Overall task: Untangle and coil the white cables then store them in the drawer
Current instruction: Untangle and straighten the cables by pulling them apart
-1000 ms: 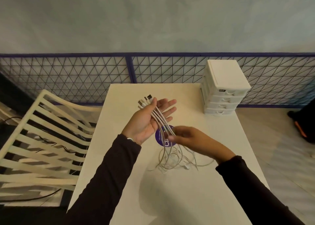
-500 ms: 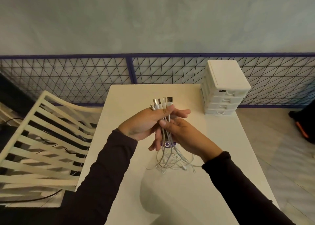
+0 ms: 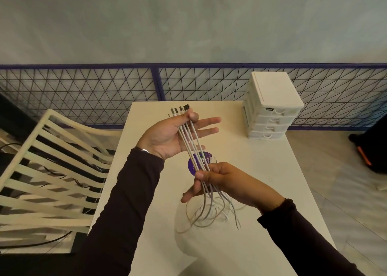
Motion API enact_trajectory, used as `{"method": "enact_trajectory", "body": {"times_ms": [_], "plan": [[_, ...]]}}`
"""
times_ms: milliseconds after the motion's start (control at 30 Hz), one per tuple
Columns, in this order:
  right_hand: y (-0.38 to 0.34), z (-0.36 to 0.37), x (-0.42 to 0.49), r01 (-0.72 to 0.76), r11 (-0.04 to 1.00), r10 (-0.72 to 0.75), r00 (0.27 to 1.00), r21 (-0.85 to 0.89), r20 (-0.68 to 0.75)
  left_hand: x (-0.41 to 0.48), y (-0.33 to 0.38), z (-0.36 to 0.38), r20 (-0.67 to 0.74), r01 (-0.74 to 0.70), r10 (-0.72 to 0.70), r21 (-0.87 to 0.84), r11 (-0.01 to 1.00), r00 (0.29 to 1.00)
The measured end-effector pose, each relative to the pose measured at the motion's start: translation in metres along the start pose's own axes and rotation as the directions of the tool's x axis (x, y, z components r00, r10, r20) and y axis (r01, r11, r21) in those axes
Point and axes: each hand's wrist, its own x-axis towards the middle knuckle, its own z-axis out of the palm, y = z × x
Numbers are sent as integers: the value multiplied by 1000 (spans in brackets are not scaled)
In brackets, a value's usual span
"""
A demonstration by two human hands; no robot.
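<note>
Bench (image 3: 261, 171) far right corner carries one four-drawer unit (image 3: 272, 116), well apart from your hands. Your left hand (image 3: 165, 135) thumb-pins at least four white cables (image 3: 190, 141); your right hand (image 3: 226, 179) fingers (image 3: 189, 195) pinch them lower.

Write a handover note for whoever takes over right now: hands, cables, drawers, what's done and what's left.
The left hand is palm up, its thumb pinning the cables just below their plugs.
The right hand pinches the same bundle lower down, so it runs straight between the hands.
The loose ends hang in tangled loops below the right hand, over the table.
The drawer unit stands at the table's far right corner, with every drawer closed.
Done: plug ends lined up together.
Left: comb out the loops, coil the cables, open a drawer, store them.
</note>
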Motion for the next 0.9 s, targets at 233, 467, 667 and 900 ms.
{"method": "enact_trajectory", "body": {"times_ms": [233,467,667,900], "plan": [[7,-6,-6,-51,999,52,998,19,-26,15,2,-15,-97,19,-37,-187,982,995],[14,-16,-17,-64,997,64,998,44,-4,27,14,-35,-143,-3,-50,-349,937,988],[16,-27,-16,-31,998,33,998,47,-53,44,-21,-54,-201,-50,-61,-503,863,978],[18,-37,-8,6,996,5,993,88,-120,31,-97,-57,-44,177,-203,-336,925,978]]}}
